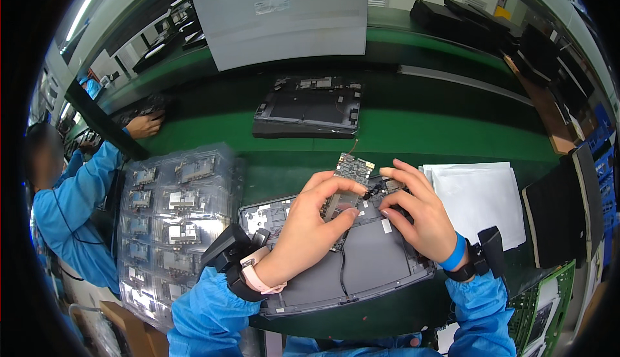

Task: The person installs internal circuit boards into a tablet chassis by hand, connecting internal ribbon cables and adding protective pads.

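My left hand (323,212) pinches a circuit board (355,167) between thumb and fingers, tilted above the upper part of an opened laptop casing (378,263). A thin wire sticks up from the board's far end. My right hand (420,212) is curled close beside it, its fingers around a short black cable (373,193) near the board's edge; the exact grip is partly hidden. The dark grey casing lies flat on the green bench under both hands. Another black cable (343,270) runs down its middle.
Clear plastic trays (161,218) of circuit boards are stacked at left. Another open casing (309,108) lies ahead, below a large grey panel (284,21). White sheets (481,202) and a black padded slab (562,208) are at right. A co-worker in blue (77,202) works at far left.
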Demonstrator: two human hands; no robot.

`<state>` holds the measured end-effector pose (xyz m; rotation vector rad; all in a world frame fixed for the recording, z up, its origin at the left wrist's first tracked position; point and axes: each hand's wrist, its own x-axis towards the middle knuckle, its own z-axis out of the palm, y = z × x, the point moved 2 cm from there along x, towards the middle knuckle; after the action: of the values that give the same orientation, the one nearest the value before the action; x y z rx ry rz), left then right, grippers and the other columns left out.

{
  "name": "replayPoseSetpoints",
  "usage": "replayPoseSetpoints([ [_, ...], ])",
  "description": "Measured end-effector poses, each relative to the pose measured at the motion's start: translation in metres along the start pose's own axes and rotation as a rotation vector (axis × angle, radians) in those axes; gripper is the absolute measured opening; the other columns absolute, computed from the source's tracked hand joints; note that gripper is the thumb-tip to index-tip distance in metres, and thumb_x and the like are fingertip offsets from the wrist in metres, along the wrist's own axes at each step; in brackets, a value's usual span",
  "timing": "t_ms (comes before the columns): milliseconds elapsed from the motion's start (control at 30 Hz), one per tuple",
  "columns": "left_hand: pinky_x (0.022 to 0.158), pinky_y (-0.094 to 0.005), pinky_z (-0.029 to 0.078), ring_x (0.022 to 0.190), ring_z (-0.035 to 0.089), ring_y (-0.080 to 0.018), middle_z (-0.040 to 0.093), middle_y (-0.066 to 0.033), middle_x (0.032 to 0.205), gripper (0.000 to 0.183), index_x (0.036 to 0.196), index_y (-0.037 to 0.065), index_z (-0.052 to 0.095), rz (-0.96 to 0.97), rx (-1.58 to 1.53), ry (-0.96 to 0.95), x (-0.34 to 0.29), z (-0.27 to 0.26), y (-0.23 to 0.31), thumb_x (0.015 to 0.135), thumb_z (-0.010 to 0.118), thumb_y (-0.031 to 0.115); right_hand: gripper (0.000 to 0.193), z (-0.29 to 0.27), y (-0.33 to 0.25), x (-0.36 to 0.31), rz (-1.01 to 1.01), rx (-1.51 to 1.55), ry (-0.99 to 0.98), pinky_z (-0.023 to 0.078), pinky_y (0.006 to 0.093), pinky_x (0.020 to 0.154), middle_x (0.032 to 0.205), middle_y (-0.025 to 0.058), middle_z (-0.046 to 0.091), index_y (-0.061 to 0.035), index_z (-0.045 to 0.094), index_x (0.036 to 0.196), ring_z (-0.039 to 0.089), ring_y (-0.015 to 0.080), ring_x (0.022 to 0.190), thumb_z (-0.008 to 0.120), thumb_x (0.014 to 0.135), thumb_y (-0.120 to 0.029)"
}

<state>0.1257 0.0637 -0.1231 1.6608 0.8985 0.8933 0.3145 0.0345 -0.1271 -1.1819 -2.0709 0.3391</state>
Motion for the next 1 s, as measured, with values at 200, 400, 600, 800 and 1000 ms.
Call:
replayPoseSetpoints([
  [200, 0.091, -0.0324, 0.04, 0.103, 0.053, -0.0251, 0.051, -0.0119, 0.11, 0.027, 0.102, 0.005, 0.062, -0.01, -0.077, 0.047, 0.001, 0.001, -0.004, 0.075, 0.062, 0.004, 0.01, -0.006, 0.007, 0.004, 0.022, 0.076, -0.038, 0.037, 0.0438, 0.096, 0.122, 0.0118, 0.052, -0.0042, 0.059, 0.083, 0.04, 0.0372, 0.123, 0.064, 0.075, -0.002],
  [400, 0.089, -0.0295, 0.041, 0.101, 0.053, -0.0212, 0.051, -0.01, 0.109, 0.026, 0.101, 0.005, 0.062, -0.022, -0.134, 0.049, 0.002, 0.003, 0.0, 0.075, 0.063, 0.003, 0.01, -0.016, 0.004, -0.008, 0.033, 0.033, -0.084, 0.037, 0.0441, 0.098, 0.122, 0.0117, 0.052, -0.0035, 0.059, 0.083, 0.039, 0.0381, 0.123, 0.063, 0.075, 0.0],
  [600, 0.087, -0.0292, 0.042, 0.1, 0.054, -0.0202, 0.05, -0.0099, 0.111, 0.025, 0.101, 0.006, 0.062, -0.033, -0.078, 0.036, 0.002, 0.006, 0.0, 0.076, 0.062, 0.002, 0.006, -0.026, 0.008, -0.017, 0.164, 0.392, 0.071, 0.038, 0.0419, 0.099, 0.108, 0.0134, 0.06, -0.0015, 0.056, 0.086, 0.05, 0.0323, 0.114, 0.058, 0.081, 0.001],
  [800, 0.091, -0.0288, 0.046, 0.107, 0.049, -0.0163, 0.048, -0.0072, 0.111, 0.026, 0.101, 0.002, 0.062, -0.025, 0.014, -0.047, -0.002, 0.014, 0.016, 0.077, 0.059, -0.005, 0.007, -0.041, -0.008, -0.026, 0.436, 0.932, 0.161, 0.051, 0.0296, 0.08, 0.081, 0.0103, 0.066, 0.0033, 0.053, 0.095, 0.066, 0.0161, 0.076, 0.051, 0.088, 0.003],
  [1000, 0.091, -0.0333, 0.042, 0.109, 0.049, -0.0207, 0.061, -0.0088, 0.103, 0.018, 0.093, 0.004, 0.066, 0.061, 0.142, -0.099, -0.014, 0.024, 0.041, 0.075, 0.064, 0.0, 0.031, -0.034, -0.047, -0.027, 0.161, 0.231, 0.173, 0.052, 0.0241, 0.055, 0.073, 0.0093, 0.064, -0.0024, 0.057, 0.106, 0.065, 0.0158, 0.061, 0.068, 0.078, 0.001],
])
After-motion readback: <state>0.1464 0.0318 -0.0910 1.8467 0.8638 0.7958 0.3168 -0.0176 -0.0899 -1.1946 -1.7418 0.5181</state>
